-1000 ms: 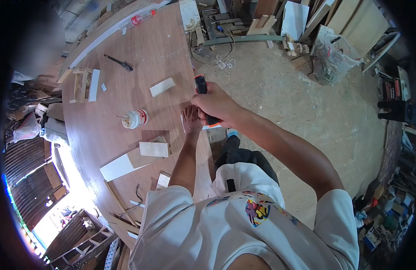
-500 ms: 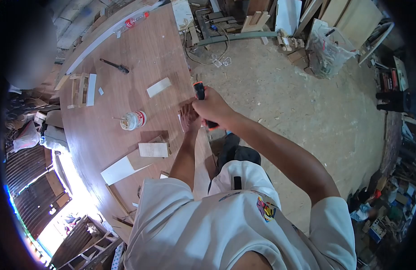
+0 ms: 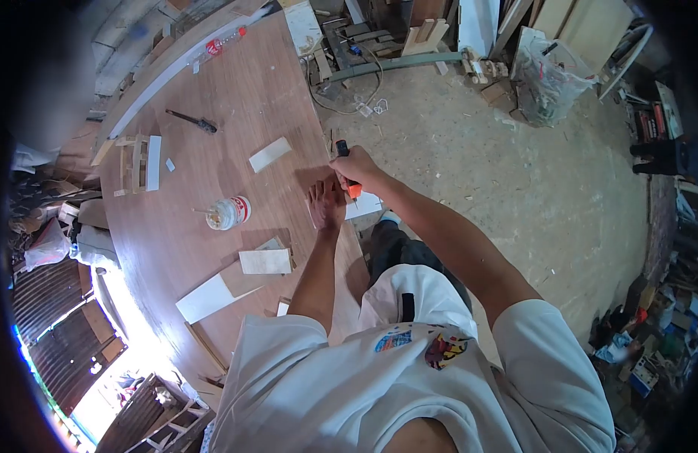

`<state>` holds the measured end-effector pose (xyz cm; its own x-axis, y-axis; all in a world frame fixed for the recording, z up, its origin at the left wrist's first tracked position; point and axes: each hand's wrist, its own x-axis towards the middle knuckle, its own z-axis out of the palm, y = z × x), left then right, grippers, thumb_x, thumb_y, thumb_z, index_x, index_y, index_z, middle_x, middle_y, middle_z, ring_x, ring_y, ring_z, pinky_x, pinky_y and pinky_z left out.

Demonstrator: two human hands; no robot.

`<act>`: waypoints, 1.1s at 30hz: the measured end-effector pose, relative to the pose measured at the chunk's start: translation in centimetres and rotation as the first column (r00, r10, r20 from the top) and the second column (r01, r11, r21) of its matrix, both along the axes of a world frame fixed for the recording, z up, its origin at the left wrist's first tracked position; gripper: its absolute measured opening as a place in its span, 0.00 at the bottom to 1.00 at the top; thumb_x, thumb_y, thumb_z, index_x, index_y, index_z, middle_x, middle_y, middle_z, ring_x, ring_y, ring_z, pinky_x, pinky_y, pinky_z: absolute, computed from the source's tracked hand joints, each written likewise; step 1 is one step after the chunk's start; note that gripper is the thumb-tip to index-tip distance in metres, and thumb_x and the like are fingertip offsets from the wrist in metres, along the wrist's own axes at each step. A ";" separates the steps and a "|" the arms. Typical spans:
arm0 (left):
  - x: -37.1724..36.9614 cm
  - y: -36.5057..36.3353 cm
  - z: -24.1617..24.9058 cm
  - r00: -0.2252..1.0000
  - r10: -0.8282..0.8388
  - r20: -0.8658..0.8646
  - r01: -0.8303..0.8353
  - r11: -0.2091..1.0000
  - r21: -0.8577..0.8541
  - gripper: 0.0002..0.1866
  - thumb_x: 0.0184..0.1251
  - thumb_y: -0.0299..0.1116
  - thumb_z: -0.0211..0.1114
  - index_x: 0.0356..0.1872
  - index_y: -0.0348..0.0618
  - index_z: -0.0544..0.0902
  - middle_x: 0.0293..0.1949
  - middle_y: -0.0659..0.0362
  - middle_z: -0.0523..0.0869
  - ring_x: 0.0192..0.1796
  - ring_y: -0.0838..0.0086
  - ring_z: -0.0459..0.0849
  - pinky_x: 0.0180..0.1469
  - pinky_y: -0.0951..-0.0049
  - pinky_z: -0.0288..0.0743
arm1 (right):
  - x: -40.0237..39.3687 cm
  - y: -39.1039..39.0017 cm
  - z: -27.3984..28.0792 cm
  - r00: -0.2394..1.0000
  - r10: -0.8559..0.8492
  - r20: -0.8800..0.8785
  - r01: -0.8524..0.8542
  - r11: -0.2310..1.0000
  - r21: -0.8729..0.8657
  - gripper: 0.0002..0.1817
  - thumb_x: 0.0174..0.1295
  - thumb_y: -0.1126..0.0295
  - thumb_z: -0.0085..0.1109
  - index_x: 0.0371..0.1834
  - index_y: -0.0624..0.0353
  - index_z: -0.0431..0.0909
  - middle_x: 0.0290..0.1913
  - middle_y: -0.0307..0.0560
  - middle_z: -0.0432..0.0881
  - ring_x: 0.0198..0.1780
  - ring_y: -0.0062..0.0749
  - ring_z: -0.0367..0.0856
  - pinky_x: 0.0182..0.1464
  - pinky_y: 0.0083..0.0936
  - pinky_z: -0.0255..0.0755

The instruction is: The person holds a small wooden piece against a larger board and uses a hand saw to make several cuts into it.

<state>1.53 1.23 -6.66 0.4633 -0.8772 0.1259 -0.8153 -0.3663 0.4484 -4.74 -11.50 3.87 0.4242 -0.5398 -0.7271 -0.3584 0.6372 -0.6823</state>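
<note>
Two arms [image 3: 446,235] reach — left hand [image 3: 328,204] palm down, right hand [image 3: 357,165] gripping tool [image 3: 354,190].

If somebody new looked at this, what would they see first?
Probably the orange-and-black tool in the right hand, over a white board at the table edge. The left hand lies flat beside it. Next might come the jar with a red-and-white label, on the table at the picture's left.

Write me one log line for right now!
left hand: on white board | right hand: gripping black-and-orange tool near board | board: overhanging table
</note>
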 end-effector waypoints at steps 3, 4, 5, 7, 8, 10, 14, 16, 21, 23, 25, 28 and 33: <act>0.2 -0.1 0.0 0.999 -0.039 0.004 0.039 0.999 0.026 0.18 0.54 0.39 0.65 0.44 0.45 0.76 0.39 0.52 0.76 0.45 0.56 0.75 0.51 0.57 0.68 | -0.4 0.7 0.0 1.000 -0.010 -0.001 0.010 1.000 -0.025 0.11 0.60 0.73 0.56 0.21 0.63 0.69 0.17 0.45 0.72 0.14 0.29 0.72 0.15 0.29 0.68; 0.1 -0.2 0.0 0.999 -0.046 -0.003 0.046 0.998 0.038 0.18 0.54 0.39 0.65 0.45 0.45 0.76 0.39 0.52 0.77 0.45 0.56 0.75 0.52 0.57 0.68 | -0.7 1.4 0.4 0.999 0.005 -0.037 -0.007 0.998 -0.058 0.11 0.60 0.73 0.56 0.21 0.62 0.69 0.17 0.44 0.73 0.14 0.29 0.72 0.15 0.29 0.67; 0.1 -0.4 0.0 0.999 -0.043 -0.007 0.043 0.999 0.032 0.18 0.54 0.39 0.65 0.45 0.45 0.76 0.39 0.52 0.77 0.45 0.56 0.75 0.52 0.57 0.68 | -0.8 1.9 0.7 0.999 0.030 -0.042 -0.034 0.995 -0.094 0.08 0.60 0.73 0.55 0.24 0.61 0.69 0.16 0.43 0.71 0.13 0.28 0.71 0.15 0.29 0.67; 0.0 0.1 0.2 0.999 -0.052 -0.007 0.053 0.998 0.034 0.17 0.56 0.39 0.64 0.45 0.45 0.77 0.39 0.53 0.77 0.46 0.57 0.76 0.51 0.58 0.69 | -1.7 2.4 1.1 1.000 -0.011 0.008 0.011 1.000 -0.021 0.06 0.60 0.73 0.54 0.27 0.61 0.69 0.16 0.42 0.70 0.13 0.29 0.71 0.14 0.29 0.66; 0.0 0.0 -0.1 0.999 -0.042 -0.006 0.042 0.999 0.034 0.17 0.56 0.39 0.64 0.45 0.45 0.77 0.39 0.53 0.77 0.46 0.57 0.76 0.51 0.58 0.69 | -1.9 2.6 1.4 0.996 -0.060 0.065 0.057 0.997 0.052 0.04 0.60 0.74 0.53 0.29 0.61 0.69 0.16 0.41 0.69 0.12 0.29 0.71 0.14 0.29 0.65; 0.3 -0.4 -1.2 0.990 -0.022 0.140 0.040 0.991 -0.125 0.15 0.58 0.39 0.62 0.45 0.45 0.77 0.38 0.53 0.77 0.46 0.58 0.76 0.50 0.58 0.69 | -2.4 3.4 1.9 0.996 -0.003 0.088 0.002 1.000 0.006 0.02 0.58 0.77 0.49 0.33 0.60 0.68 0.16 0.41 0.69 0.12 0.28 0.71 0.13 0.29 0.64; 0.1 -0.1 -0.7 0.997 0.062 0.048 -0.059 0.996 -0.059 0.14 0.60 0.38 0.61 0.44 0.45 0.78 0.38 0.54 0.78 0.46 0.57 0.76 0.51 0.57 0.69 | -3.7 6.1 6.3 0.988 0.100 0.117 -0.068 0.966 -0.249 0.08 0.54 0.80 0.45 0.37 0.60 0.66 0.18 0.40 0.69 0.12 0.24 0.70 0.13 0.27 0.63; 0.0 -0.4 0.1 0.990 0.042 0.134 -0.030 0.995 -0.095 0.12 0.62 0.38 0.60 0.42 0.44 0.78 0.39 0.54 0.78 0.47 0.56 0.76 0.51 0.57 0.69 | -5.0 5.7 10.0 0.972 0.097 0.215 -0.076 0.992 -0.104 0.09 0.55 0.80 0.46 0.40 0.61 0.65 0.18 0.39 0.67 0.12 0.23 0.68 0.14 0.27 0.63; 0.3 -0.3 -1.7 0.995 0.058 0.079 -0.056 0.998 -0.029 0.09 0.64 0.36 0.58 0.37 0.43 0.79 0.37 0.52 0.78 0.46 0.56 0.76 0.52 0.57 0.69 | -8.7 6.3 15.7 0.980 0.035 0.195 -0.043 0.998 0.038 0.08 0.58 0.80 0.47 0.40 0.60 0.64 0.18 0.38 0.66 0.12 0.22 0.67 0.14 0.26 0.63; 0.2 -0.7 -1.5 0.996 0.066 0.054 -0.063 0.997 -0.042 0.08 0.64 0.34 0.58 0.36 0.42 0.79 0.37 0.51 0.79 0.45 0.55 0.77 0.53 0.56 0.68 | -8.4 6.1 14.8 0.986 0.035 0.164 -0.040 0.999 0.028 0.08 0.58 0.80 0.48 0.40 0.60 0.64 0.17 0.38 0.66 0.12 0.22 0.67 0.14 0.26 0.63; 0.1 -0.1 -2.1 0.998 0.051 0.032 -0.050 0.998 -0.036 0.08 0.64 0.34 0.58 0.36 0.42 0.79 0.37 0.51 0.79 0.46 0.55 0.77 0.54 0.56 0.68 | -7.2 5.4 13.8 0.988 0.064 0.142 -0.063 0.998 -0.010 0.07 0.58 0.79 0.49 0.38 0.59 0.65 0.17 0.38 0.67 0.12 0.22 0.67 0.14 0.26 0.63; 0.4 -0.7 -1.0 0.999 0.025 0.026 -0.024 0.999 -0.049 0.08 0.64 0.35 0.57 0.38 0.43 0.79 0.38 0.52 0.79 0.47 0.55 0.76 0.54 0.56 0.68 | -4.9 5.1 6.4 0.988 0.067 0.141 -0.047 0.989 -0.138 0.04 0.58 0.78 0.49 0.34 0.58 0.66 0.15 0.39 0.67 0.12 0.24 0.68 0.13 0.27 0.63; 0.0 -0.4 -0.1 1.000 0.027 0.003 -0.027 1.000 0.000 0.12 0.61 0.34 0.59 0.45 0.47 0.79 0.39 0.53 0.79 0.46 0.57 0.77 0.51 0.58 0.69 | -0.7 2.0 0.1 0.997 0.015 0.081 -0.022 0.996 0.087 0.03 0.57 0.78 0.49 0.31 0.58 0.68 0.14 0.41 0.67 0.12 0.28 0.69 0.13 0.30 0.62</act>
<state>1.51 0.82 -6.71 0.4864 -0.8643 0.1276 -0.8067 -0.3882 0.4456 -5.47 -9.51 3.99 0.4922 -0.4670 -0.7346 -0.3177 0.6893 -0.6511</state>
